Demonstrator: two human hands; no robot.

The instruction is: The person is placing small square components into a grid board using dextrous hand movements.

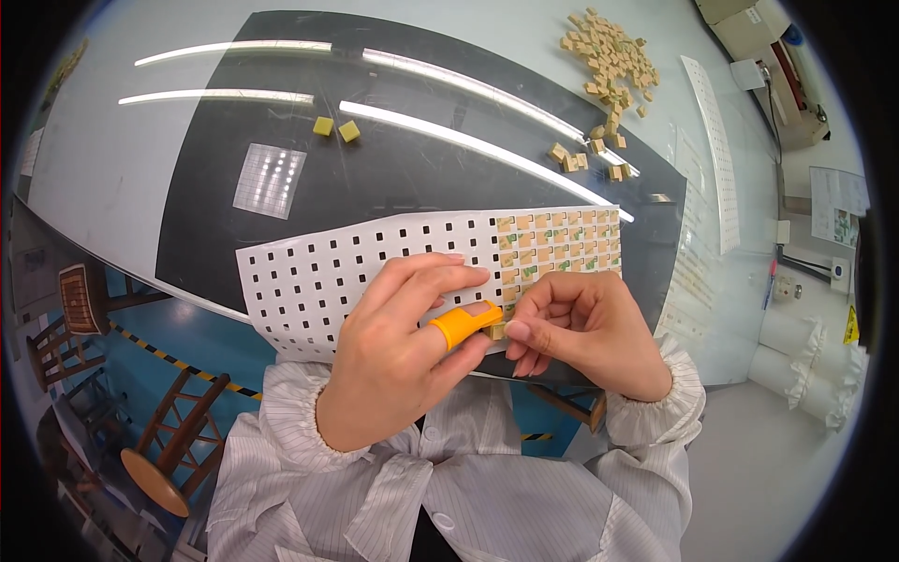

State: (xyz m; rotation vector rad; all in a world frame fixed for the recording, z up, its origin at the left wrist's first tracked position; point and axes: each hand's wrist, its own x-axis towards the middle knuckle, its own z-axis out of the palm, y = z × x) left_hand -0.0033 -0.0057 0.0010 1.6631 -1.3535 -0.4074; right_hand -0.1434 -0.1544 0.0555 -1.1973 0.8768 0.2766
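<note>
A white sheet [323,276] with rows of small black squares lies across the near edge of the dark mat. Its right part is covered with tan square pieces [562,239], some with green marks. My left hand [384,347] is over the sheet's middle, an orange finger sleeve [456,327] on one finger. Between that finger and the thumb it grips a small tan block [496,332] near the sheet's lower edge. Just right of the block, my right hand [599,328] is closed in a pinch, thumb tip close to the block; what it pinches is too small to name.
A heap of tan blocks [613,61] lies at the far right, with several strewn nearer. Two yellow-green cubes [349,131] and a gridded clear sheet [269,180] rest on the dark mat [412,178]. Wooden stools [178,440] stand below left.
</note>
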